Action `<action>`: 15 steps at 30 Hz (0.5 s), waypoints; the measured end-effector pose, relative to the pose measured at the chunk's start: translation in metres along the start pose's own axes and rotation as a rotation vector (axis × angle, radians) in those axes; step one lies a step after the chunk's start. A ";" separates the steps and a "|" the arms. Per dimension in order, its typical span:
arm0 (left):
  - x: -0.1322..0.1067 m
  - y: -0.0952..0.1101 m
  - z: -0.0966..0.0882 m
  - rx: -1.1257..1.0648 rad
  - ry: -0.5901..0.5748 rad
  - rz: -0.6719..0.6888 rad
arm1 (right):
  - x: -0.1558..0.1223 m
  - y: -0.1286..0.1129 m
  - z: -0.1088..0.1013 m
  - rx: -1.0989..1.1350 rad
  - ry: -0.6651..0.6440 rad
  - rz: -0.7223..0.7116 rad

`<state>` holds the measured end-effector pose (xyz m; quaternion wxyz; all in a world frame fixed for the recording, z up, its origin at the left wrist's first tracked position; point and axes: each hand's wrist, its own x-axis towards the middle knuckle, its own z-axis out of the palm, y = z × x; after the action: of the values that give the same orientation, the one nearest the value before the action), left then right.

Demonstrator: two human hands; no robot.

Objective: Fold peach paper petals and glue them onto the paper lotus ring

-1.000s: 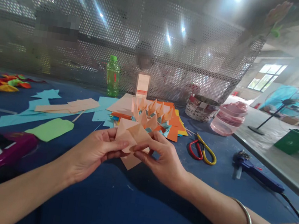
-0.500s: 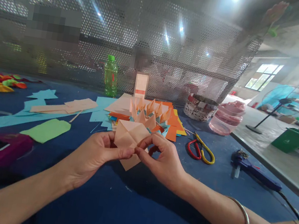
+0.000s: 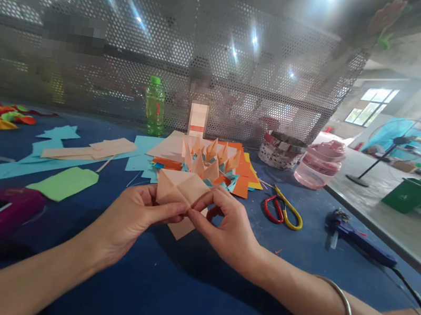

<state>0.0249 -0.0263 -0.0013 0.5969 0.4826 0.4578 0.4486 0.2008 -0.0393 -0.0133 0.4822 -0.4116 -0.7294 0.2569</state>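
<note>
Between both hands is a peach-coloured sheet of folding paper (image 3: pixel 179 187) with crossing creases. My left hand (image 3: pixel 147 206) pinches its lower left side, thumb in front. The fingers of my right hand (image 3: pixel 220 217) pinch its lower right edge, close to the left thumb. A peach paper corner (image 3: pixel 180 229) points down beneath the fingers; whether it belongs to the held sheet I cannot tell. Just behind stands a cluster of pointed origami pieces (image 3: pixel 209 165) in peach, orange and blue, on top of coloured paper sheets (image 3: pixel 246 171).
Red and yellow scissors (image 3: pixel 284 209) and a blue glue gun (image 3: pixel 360 242) with a cord lie to the right. Farther back are a woven basket (image 3: pixel 281 152), a pink jug (image 3: pixel 319 166) and a green bottle (image 3: pixel 155 109). Paper strips (image 3: pixel 90 149) and a purple object (image 3: pixel 3 226) are on the left.
The folded paper has shifted slightly left and tilted in my fingers. Both hands keep their pinch, the left thumb a little higher.
</note>
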 end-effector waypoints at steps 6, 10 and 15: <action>-0.002 0.003 0.001 -0.011 0.020 -0.012 | -0.001 0.005 0.003 0.149 0.028 0.124; -0.002 0.003 0.000 -0.023 0.021 -0.005 | 0.000 0.005 0.004 0.197 -0.026 0.172; 0.000 0.001 -0.003 -0.027 0.013 -0.017 | -0.002 0.008 0.004 0.207 -0.097 0.229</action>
<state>0.0223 -0.0260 -0.0004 0.6041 0.4677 0.4598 0.4526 0.2006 -0.0364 -0.0221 0.4538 -0.4272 -0.6699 0.4034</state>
